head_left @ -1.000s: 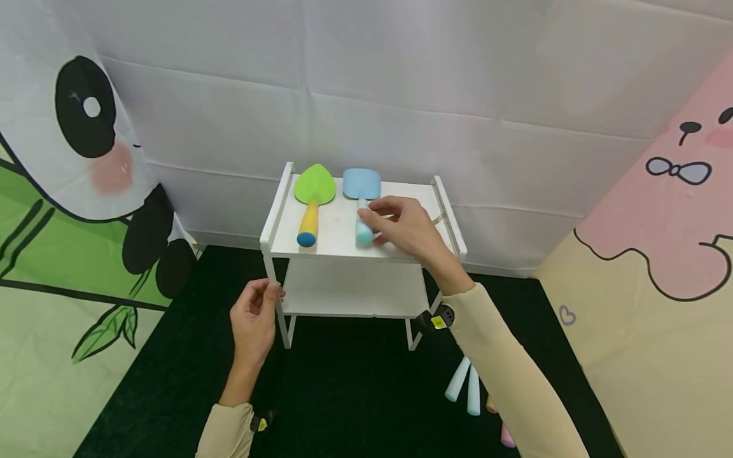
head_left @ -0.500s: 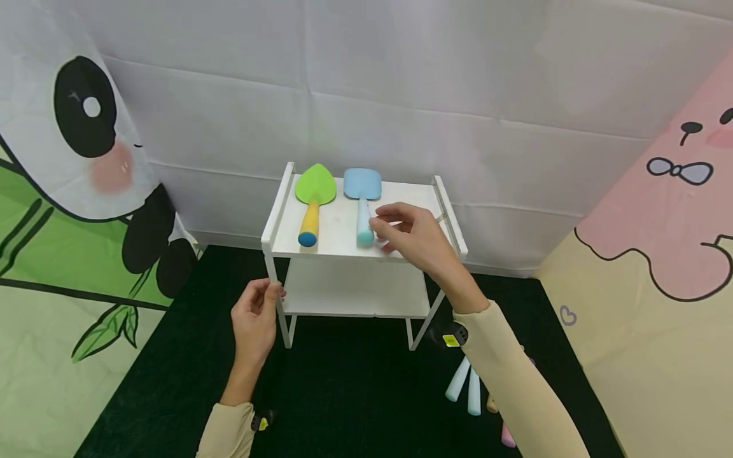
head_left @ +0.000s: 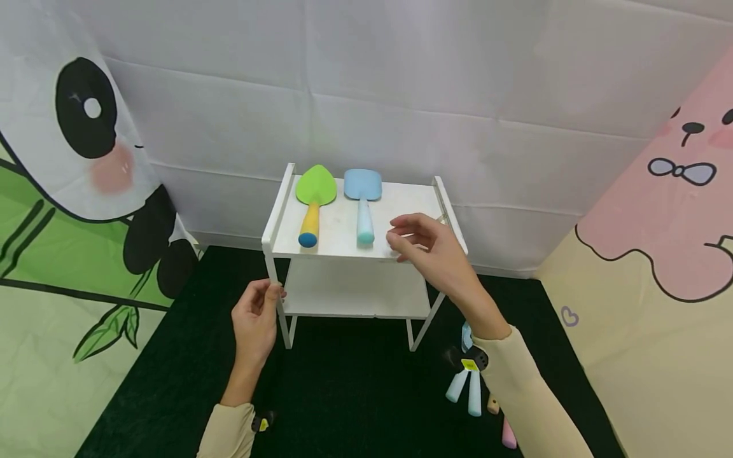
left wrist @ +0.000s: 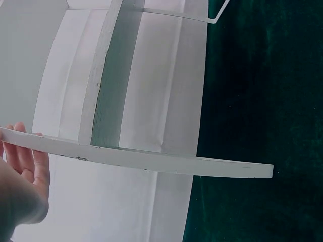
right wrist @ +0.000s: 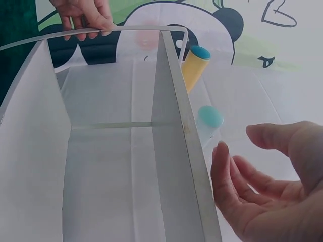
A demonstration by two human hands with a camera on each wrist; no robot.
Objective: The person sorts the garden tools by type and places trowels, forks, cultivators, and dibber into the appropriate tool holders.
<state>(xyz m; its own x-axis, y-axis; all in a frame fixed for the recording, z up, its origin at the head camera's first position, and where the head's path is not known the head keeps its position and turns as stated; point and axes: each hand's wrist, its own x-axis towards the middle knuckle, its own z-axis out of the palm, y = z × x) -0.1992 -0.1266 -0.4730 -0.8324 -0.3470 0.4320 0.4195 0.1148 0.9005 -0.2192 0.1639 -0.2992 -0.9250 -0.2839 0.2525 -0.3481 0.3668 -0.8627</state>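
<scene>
On the top tier of a white two-tier shelf [head_left: 338,222] lie a toy trowel [head_left: 316,186] with a green blade and yellow handle, and a light-blue toy shovel [head_left: 363,184]. Both handles point to the front. My right hand [head_left: 426,251] hovers at the tier's front right, beside the shovel's handle, fingers loosely bent and holding nothing. The right wrist view shows a gap between its thumb and fingers, with the turquoise handle end [right wrist: 210,116] beyond. My left hand [head_left: 255,318] holds the shelf's left front leg [left wrist: 126,156], its fingers bent round the bar.
On the dark green floor at lower right lie two pale-blue handles [head_left: 474,394], a tan handle end [head_left: 493,404] and a pink handle [head_left: 508,434], partly covered by my right sleeve. A white cloth wall [head_left: 366,114] stands behind the shelf, with cartoon-printed walls on both sides.
My right hand has let go of the light-blue shovel's handle and moved right and towards me. The shovel stays lying on the top tier. My left hand keeps its place on the leg.
</scene>
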